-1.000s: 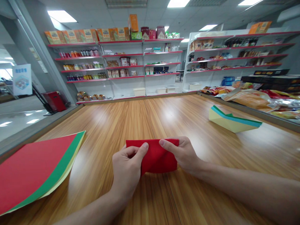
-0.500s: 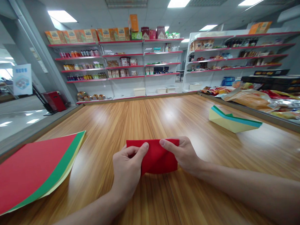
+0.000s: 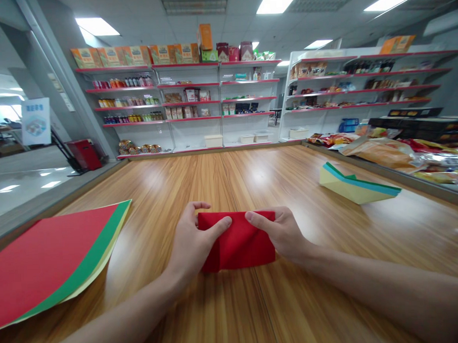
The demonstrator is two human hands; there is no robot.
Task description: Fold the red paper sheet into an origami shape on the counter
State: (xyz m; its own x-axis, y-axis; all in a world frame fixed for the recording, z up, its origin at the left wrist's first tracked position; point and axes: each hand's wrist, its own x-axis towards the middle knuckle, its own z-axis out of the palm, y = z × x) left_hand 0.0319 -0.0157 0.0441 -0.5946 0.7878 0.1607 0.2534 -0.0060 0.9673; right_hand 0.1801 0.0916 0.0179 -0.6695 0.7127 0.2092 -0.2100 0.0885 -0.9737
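Note:
A folded piece of red paper (image 3: 242, 244) is held just above the table, its top edge level and facing me. My left hand (image 3: 196, 238) grips its left side, thumb pressed on the front and the index finger lifted off beyond the top corner. On the right side, my right hand (image 3: 283, 232) pinches the paper between its thumb in front and fingers behind. Those rear fingers are mostly hidden by the paper. A vertical crease shows near the paper's left end.
Sheets of red, green and yellow paper (image 3: 61, 249) lie stacked at the left. A folded paper boat (image 3: 354, 186) in yellow, blue and green sits at the right on the wooden table (image 3: 168, 179). Packaged goods (image 3: 387, 152) line the table's right edge; stocked shelves (image 3: 189, 119) stand behind.
My left hand has loosened, its index finger rising and straightening, and its thumb has slid slightly right. More of the paper's left end now shows. My right hand keeps its pinch.

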